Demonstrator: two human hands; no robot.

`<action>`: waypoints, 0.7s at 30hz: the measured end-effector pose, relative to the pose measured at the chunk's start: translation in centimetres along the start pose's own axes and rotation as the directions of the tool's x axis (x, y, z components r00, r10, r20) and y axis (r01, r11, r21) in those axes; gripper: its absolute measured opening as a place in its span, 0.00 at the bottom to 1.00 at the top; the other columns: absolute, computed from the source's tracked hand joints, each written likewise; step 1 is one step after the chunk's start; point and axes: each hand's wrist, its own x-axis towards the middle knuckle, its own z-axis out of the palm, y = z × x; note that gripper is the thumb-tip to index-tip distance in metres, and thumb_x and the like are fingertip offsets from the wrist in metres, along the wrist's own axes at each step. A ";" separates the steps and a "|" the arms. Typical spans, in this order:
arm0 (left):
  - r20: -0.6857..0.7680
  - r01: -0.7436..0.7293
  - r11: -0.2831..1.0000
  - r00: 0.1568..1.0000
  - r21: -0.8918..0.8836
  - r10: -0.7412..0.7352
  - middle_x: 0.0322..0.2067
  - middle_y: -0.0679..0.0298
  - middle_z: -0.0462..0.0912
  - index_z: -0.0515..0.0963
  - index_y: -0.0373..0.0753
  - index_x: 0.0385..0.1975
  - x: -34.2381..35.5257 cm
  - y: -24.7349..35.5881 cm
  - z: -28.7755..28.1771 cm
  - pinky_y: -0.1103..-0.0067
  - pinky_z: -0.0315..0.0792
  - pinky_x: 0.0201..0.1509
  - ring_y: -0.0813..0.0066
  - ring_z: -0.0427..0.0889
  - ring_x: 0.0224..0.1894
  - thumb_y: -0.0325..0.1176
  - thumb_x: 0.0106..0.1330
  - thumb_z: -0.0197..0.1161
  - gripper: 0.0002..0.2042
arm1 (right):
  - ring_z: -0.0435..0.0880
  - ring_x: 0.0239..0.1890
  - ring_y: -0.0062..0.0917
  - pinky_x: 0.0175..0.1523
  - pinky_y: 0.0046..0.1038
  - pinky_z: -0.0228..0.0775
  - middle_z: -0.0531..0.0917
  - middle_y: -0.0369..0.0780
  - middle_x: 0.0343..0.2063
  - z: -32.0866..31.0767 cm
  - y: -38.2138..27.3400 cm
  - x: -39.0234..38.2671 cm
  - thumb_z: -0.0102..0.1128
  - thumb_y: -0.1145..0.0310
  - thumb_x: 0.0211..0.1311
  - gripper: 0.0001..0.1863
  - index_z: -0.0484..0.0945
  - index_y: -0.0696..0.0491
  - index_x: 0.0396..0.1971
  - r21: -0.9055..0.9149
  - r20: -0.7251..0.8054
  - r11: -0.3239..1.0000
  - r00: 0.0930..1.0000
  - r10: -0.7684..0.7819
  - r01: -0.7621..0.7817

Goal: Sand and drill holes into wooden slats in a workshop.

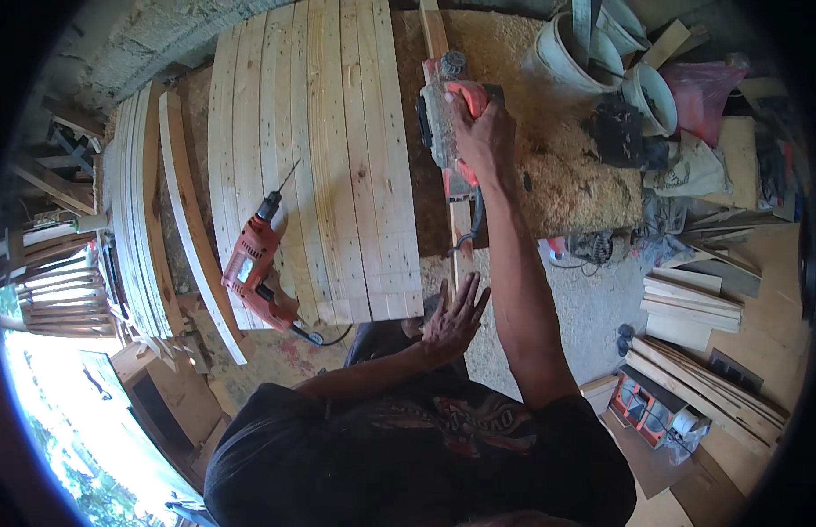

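My right hand (483, 139) is closed on the red handle of a grey-and-red electric planer (443, 127), which sits on a narrow wooden strip (461, 224) at the bench's right part. My left hand (452, 321) lies with fingers spread at the near end of that strip, below the planer and its dark cord. To the left, a red corded drill (257, 255) with a long bit lies on a panel of pale boards (346, 105) laid side by side.
The bench (566, 176) is covered in sawdust. White buckets (570, 61) stand at the back right. Loose boards (197, 228) and a stack of slats (136, 193) lie left of the panel. More timber (689, 312) and an orange-and-grey machine (645, 408) are low on the right.
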 end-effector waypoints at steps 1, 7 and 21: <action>0.070 0.014 1.000 0.997 0.006 -0.015 0.77 0.37 0.45 0.68 0.32 0.67 0.1 0.0 -0.2 0.40 0.41 0.79 0.44 0.42 0.82 0.40 0.71 0.59 0.27 | 0.88 0.39 0.53 0.44 0.48 0.79 0.86 0.58 0.30 0.6 -0.2 1.5 0.62 0.41 0.67 0.32 0.83 0.62 0.32 0.018 -0.002 1.000 1.000 -0.007 0.007; 0.097 0.015 0.999 0.995 -0.051 -0.009 0.77 0.35 0.44 0.59 0.31 0.74 0.3 -0.4 0.2 0.45 0.49 0.79 0.40 0.42 0.81 0.36 0.69 0.60 0.35 | 0.88 0.43 0.52 0.47 0.47 0.80 0.88 0.55 0.35 3.8 -0.6 10.0 0.60 0.37 0.65 0.33 0.84 0.60 0.37 0.008 0.001 1.000 1.000 -0.026 0.026; 0.082 -0.033 0.999 0.996 -0.014 0.034 0.76 0.38 0.50 0.56 0.40 0.77 -4.7 3.1 6.3 0.40 0.55 0.73 0.40 0.51 0.77 0.39 0.60 0.67 0.43 | 0.87 0.45 0.54 0.49 0.48 0.79 0.87 0.57 0.39 3.2 1.3 7.4 0.64 0.39 0.63 0.33 0.82 0.61 0.43 0.098 0.001 0.995 1.000 0.005 -0.005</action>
